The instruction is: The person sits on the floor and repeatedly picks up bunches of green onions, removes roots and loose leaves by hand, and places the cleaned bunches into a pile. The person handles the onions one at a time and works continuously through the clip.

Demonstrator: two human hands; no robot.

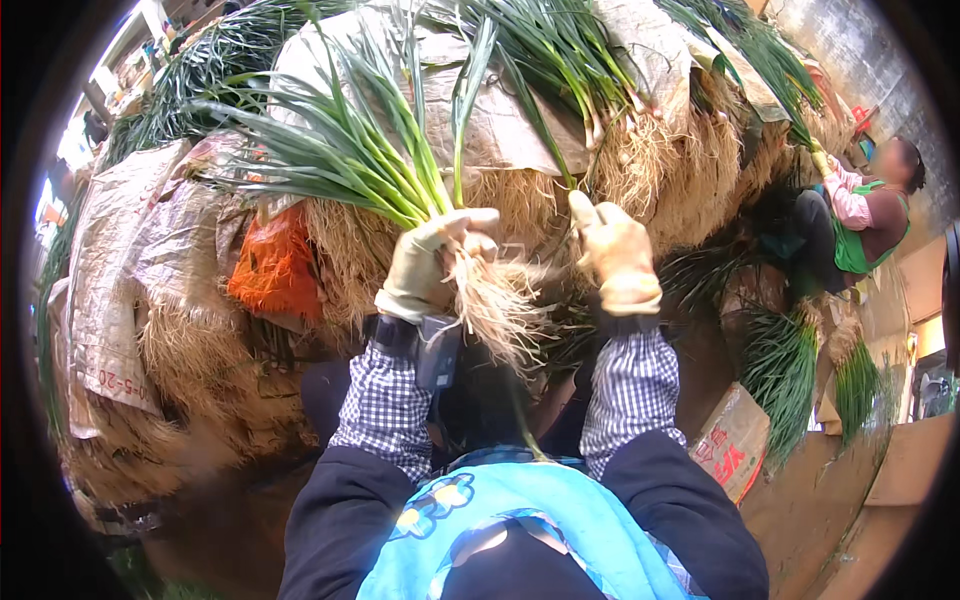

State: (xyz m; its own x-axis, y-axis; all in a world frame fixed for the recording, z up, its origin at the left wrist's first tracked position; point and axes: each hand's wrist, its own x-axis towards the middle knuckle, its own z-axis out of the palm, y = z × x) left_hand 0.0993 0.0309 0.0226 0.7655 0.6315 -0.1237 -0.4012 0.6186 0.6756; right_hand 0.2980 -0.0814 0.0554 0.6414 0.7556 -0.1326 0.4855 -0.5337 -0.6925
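Note:
Both my hands wear pale gloves. My left hand (427, 262) is closed around a bunch of green leafy stalks (409, 176), probably garlic or leeks, with the leaves fanning up and left and the pale roots (499, 300) hanging down to the right. My right hand (611, 247), raised to the right of the bunch, has thumb and fingers at the lower end of a single thin green stalk (546, 142); its fingertips seem to pinch it. Above my right hand, loose stalks (577, 82) lie on a sheet of woven sacking (517, 135), their roots over its edge.
A large heap of rooted plants (517, 199) rises before me, partly covered with woven sacks (124, 262). An orange mesh sack (277, 262) hangs at the left. A person in a green apron (862, 210) sits at the right, handling stalks. Bundles (784, 375) and a printed sack (731, 442) lie below them.

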